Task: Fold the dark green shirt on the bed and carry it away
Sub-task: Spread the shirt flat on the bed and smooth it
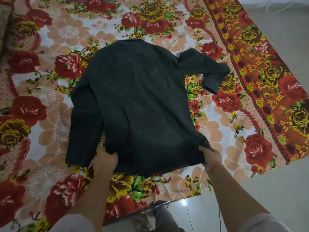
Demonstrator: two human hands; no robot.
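The dark green shirt (138, 101) lies spread back-up on the flowered bed cover (50, 77), collar at the far end and hem towards me. Its left sleeve hangs straight down along the body. The right sleeve bends outward to the right. My left hand (104, 159) pinches the hem at its near left corner. My right hand (211, 156) grips the hem at the near right corner. The hem is lifted slightly off the cover between both hands.
The bed's right edge and near edge drop to a pale tiled floor (275, 190). A grey-brown cushion or blanket (4, 22) sits at the far left corner. My legs and feet show at the bottom, beside the bed's near edge.
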